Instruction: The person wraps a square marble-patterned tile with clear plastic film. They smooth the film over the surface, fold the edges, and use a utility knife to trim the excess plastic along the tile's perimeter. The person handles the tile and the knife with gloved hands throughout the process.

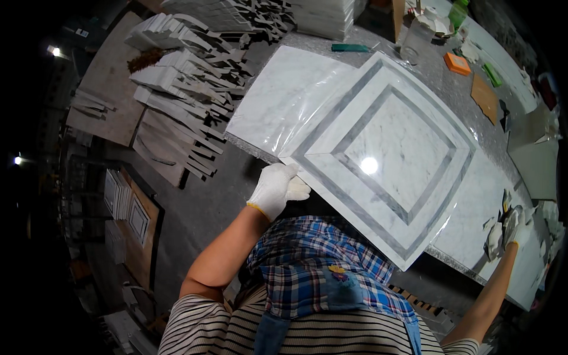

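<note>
As I view it remotely through the head camera, the panel, white stone with grey bands, lies askew on the table, its near corner jutting past the table's near edge and its left corner at that same edge. The left hand, gloved, is at the panel's left corner; its fingers lie close together, partly below the rim, though I cannot tell whether they clamp it. The right hand, well apart near the table's right end, has bent fingers at a grey item; at this size I cannot tell whether they grip it. A left slab under clear film adjoins the panel's far-left side, a right slab its near-right side; I cannot tell whether the panel overlaps either. Principal risks, in my judgement: the overhanging corner could tip or chip if pressed down or bumped by the wearer, whose apron is close; an uneven push at the left corner could swing the panel against a slab; the film could crease if caught beneath; and scraps beside the right hand could scratch the polish if dragged.
</note>
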The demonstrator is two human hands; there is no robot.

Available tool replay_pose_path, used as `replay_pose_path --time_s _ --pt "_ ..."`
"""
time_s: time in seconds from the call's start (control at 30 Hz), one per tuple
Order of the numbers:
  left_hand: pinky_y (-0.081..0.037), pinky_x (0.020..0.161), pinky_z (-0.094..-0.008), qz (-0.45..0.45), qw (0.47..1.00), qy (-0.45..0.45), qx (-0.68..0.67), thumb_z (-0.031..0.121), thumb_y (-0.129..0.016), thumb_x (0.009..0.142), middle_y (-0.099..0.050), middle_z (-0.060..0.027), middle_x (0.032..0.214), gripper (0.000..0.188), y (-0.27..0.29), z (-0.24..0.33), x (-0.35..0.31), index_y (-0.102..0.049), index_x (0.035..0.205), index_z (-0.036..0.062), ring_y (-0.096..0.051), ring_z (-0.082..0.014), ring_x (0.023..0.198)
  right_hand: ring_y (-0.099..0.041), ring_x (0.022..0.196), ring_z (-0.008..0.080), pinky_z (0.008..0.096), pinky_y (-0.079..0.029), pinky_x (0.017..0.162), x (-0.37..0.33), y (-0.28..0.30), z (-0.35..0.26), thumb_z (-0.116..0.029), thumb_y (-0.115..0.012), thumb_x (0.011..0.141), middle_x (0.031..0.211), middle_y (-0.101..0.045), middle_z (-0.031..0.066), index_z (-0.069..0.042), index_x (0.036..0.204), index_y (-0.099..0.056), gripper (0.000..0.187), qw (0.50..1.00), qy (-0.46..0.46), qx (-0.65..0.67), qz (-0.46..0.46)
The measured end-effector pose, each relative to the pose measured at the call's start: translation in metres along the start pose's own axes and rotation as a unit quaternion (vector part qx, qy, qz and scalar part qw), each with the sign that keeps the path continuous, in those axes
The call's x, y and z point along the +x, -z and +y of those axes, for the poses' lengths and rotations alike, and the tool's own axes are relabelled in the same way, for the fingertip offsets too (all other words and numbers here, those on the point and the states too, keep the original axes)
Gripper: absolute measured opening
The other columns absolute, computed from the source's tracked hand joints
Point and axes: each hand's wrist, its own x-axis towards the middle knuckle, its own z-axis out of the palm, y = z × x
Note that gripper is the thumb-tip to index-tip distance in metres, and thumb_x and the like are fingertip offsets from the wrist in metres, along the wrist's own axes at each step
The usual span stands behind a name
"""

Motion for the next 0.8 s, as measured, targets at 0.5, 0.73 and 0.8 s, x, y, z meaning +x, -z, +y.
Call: replay_pose_path --time_s 0.5,0.73,0.8 --pt "-0.064 0.08 -0.0402 -0.029 0.989 -0.083 -0.118 0.014 -0.056 0.104 -0.067 -0.0185 0.107 0.023 -0.022 -0.031 -0.014 -0.058 0.114 -0.0061 -0.072 -0.0267 0.095 -0.065 0.099 0.0173 0.0311 -0.055 0.081 -0.305 0.015 -0.328 -0.015 -0.065 0.1 0.123 -0.065 0.0107 -0.002 0.132 -0.058 0.035 0.834 0.155 0.388 -0.36" --pt "-0.064 0.066 -0.0381 0.005 0.991 -0.044 -0.128 0.014 -0.057 0.104 -0.07 -0.0175 0.096 0.017 -0.017 -0.033 -0.012 -0.06 0.108 -0.0028 -0.074 -0.0264 0.075 -0.071 0.096 0.0195 0.0321 -0.057 0.085 -0.402 0.012 -0.414 -0.021 -0.072 0.096 0.108 -0.074 0.014 -0.009 0.132 -0.064 0.039 0.776 0.281 0.249 -0.507" --pt "-0.063 0.065 -0.0366 0.001 0.991 -0.027 -0.129 0.014 -0.057 0.104 -0.071 -0.0176 0.096 0.017 -0.016 -0.029 -0.012 -0.061 0.108 -0.0025 -0.074 -0.0259 0.075 -0.072 0.095 0.0207 0.0326 -0.057 0.085 -0.413 0.007 -0.425 -0.021 -0.072 0.096 0.108 -0.074 0.0146 -0.009 0.132 -0.065 0.039 0.768 0.297 0.231 -0.519"
